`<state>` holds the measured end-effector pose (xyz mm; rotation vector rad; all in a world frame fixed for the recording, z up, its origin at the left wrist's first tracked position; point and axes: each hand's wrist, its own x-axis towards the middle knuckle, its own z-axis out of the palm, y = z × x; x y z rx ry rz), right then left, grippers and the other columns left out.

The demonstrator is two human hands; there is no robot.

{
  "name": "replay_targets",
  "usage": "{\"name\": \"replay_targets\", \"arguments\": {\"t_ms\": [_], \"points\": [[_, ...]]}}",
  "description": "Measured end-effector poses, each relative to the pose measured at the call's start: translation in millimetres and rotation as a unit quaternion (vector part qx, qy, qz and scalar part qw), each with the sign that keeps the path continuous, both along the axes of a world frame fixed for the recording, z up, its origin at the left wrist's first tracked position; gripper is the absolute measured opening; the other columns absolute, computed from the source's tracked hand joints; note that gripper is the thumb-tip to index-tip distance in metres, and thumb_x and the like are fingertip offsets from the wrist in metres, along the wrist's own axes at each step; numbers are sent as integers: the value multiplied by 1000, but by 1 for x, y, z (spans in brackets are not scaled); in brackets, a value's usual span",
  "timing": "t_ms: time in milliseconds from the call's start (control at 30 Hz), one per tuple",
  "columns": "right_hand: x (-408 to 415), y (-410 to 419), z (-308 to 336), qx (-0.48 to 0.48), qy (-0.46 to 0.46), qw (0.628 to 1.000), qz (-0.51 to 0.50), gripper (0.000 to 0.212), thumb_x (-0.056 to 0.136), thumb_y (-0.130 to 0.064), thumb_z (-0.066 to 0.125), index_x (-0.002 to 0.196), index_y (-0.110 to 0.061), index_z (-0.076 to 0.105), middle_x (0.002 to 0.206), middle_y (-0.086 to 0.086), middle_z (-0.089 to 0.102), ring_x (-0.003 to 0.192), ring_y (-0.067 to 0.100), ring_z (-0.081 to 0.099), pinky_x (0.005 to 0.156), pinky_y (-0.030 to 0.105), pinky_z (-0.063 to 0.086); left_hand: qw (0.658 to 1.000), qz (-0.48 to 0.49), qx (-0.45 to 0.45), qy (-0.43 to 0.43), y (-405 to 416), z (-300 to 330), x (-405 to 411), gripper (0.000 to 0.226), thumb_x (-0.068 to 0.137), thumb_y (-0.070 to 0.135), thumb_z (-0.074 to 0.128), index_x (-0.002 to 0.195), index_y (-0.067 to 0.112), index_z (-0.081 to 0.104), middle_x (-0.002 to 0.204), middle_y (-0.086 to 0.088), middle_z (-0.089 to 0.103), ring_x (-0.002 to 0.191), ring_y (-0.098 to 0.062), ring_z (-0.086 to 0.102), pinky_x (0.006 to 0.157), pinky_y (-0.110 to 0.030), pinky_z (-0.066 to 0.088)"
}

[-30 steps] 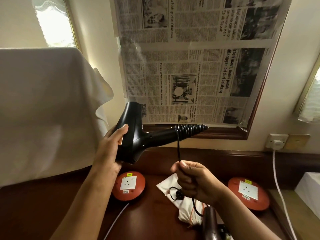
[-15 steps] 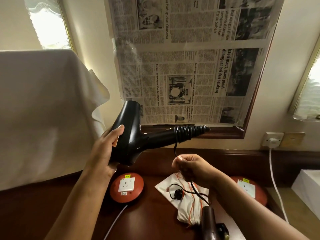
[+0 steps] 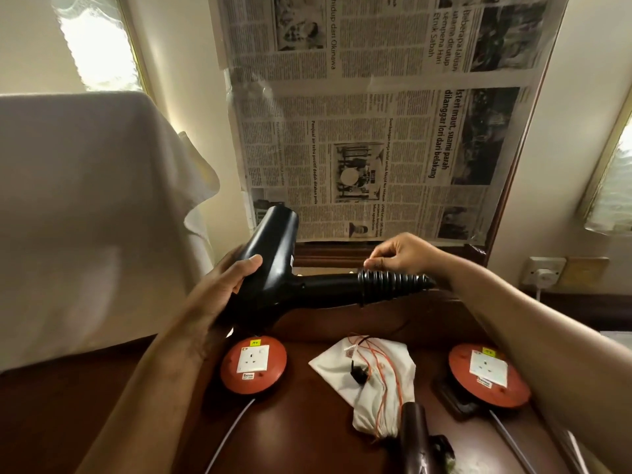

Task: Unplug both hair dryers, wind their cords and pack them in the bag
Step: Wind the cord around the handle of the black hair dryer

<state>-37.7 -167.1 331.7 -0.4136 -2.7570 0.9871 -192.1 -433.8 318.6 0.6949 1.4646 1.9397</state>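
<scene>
The right hand [image 3: 400, 256], lower before, is now up at 12 o'clock of the black coiled cord [image 3: 393, 280], pinching it. The left hand [image 3: 227, 285] grips the glossy black hair dryer [image 3: 273, 265] above the white cloth bag [image 3: 369, 371].

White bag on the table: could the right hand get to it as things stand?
Probably yes, once freed. The bag lies open to view below the right hand, nothing between them, but that hand pinches the cord at the black dryer's handle.
</scene>
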Motion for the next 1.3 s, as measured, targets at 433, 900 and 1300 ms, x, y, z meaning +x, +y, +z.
{"name": "replay_targets", "arguments": {"t_ms": [433,900,1300], "points": [[15,-35,26,144,50,988,-16,13,85,-25,69,83,-14,74,76,-6,67,75,4,62,70,19,49,989,35,-116,84,20,-17,9,85,61,35,84,135,28,43,118,-9,55,96,-26,63,57,-23,54],[39,-87,-28,18,153,982,-109,21,95,-9,46,89,-9,65,56,-5,50,43,3,41,43,16,29,981,182,-17,60,30,-30,14,62,67,41,76,126,31,58,109,-6,69,99,-29,67,87,-53,54],[38,-106,-82,-632,140,762,26,40,99,-35,38,73,-8,54,52,0,23,41,9,14,42,20,11,983,183,17,-22,31,-30,18,48,70,35,78,116,31,65,108,-7,70,100,-30,68,85,-52,55]]}}
